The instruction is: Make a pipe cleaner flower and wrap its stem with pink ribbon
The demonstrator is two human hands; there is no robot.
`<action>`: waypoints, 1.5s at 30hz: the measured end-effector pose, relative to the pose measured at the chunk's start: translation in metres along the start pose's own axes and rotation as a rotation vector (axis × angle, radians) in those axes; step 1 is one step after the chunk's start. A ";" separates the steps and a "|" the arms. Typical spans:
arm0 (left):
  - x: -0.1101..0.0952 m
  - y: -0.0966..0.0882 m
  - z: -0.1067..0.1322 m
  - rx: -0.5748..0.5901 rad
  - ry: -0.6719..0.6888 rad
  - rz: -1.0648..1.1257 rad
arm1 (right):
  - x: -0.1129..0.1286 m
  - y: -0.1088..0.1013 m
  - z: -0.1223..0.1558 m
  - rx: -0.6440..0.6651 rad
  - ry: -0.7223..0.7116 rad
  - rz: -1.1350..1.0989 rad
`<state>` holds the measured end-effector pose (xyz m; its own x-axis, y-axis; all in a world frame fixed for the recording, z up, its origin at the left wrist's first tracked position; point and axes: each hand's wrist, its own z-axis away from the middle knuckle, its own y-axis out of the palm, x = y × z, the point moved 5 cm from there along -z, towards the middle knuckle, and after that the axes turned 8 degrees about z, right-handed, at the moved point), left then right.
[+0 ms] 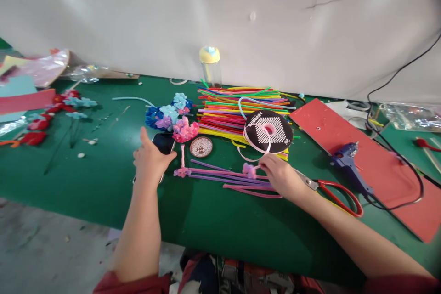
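My left hand (pixel 149 160) rests on a dark phone (pixel 164 143) lying on the green table (pixel 103 183), its fingers curled over the phone's near end. My right hand (pixel 280 175) pinches the stem of a small pink and purple pipe-cleaner flower (pixel 249 170). Under it lie several loose purple and pink pipe cleaners (pixel 227 177). A finished pink flower (pixel 184 131) and blue flowers (pixel 161 115) sit just beyond the phone.
A big pile of coloured pipe cleaners (pixel 237 105) carries a black ribbon spool (pixel 268 131). Red-handled scissors (pixel 336 193), a blue glue gun (pixel 347 165) on a red board (pixel 372 165), a yellow-lidded jar (pixel 210 62) and red flowers (pixel 37 124) at far left surround the work.
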<state>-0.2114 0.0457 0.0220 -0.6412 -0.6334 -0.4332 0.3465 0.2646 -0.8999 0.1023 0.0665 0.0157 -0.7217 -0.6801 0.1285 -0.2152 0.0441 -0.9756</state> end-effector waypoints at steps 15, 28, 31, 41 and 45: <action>0.003 0.002 -0.003 -0.038 0.059 0.009 | -0.003 -0.029 0.003 -0.216 -0.023 -0.497; -0.082 0.018 0.100 0.014 1.172 0.397 | 0.025 -0.036 0.006 -0.255 -0.124 -0.611; -0.105 0.026 0.145 0.328 1.374 0.575 | 0.032 -0.036 0.008 -0.276 -0.120 -0.649; -0.114 0.029 0.156 0.498 1.144 0.964 | 0.036 -0.030 0.012 -0.187 -0.104 -0.538; -0.114 0.029 0.144 0.434 1.102 0.928 | 0.028 -0.024 0.011 -0.151 -0.112 -0.319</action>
<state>-0.0298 0.0204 0.0525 -0.1973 0.5343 -0.8219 0.9506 -0.1009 -0.2937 0.0951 0.0382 0.0409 -0.5276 -0.7528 0.3936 -0.5188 -0.0814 -0.8510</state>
